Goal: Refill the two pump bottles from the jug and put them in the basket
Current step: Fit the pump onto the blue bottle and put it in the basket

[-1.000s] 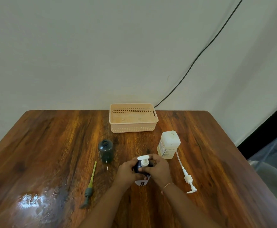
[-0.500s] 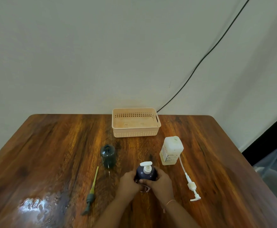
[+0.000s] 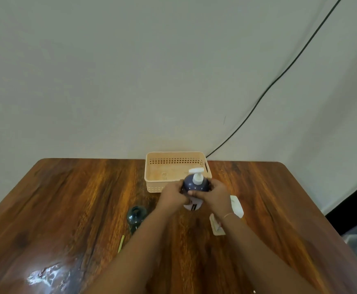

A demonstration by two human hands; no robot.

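A dark blue pump bottle (image 3: pixel 195 184) with a white pump head is held above the table, just in front of the peach basket (image 3: pixel 156 166). My left hand (image 3: pixel 172 197) grips its left side and my right hand (image 3: pixel 212 196) grips its right side. A second dark bottle (image 3: pixel 135 217) with no pump stands open on the table to the left. The white jug (image 3: pixel 236 206) is mostly hidden behind my right wrist. The basket holds nothing that I can see.
A yellow-green pump tube (image 3: pixel 121 244) lies on the wooden table (image 3: pixel 67 198) left of my left arm. A wet shiny patch (image 3: pixel 48 276) sits at the near left. A black cable (image 3: pixel 279 77) runs down the wall behind the basket.
Both hands have lifted the dark blue pump bottle off the table and carried it forward to the basket's front edge. My arms now hide most of the jug and the loose white pump.
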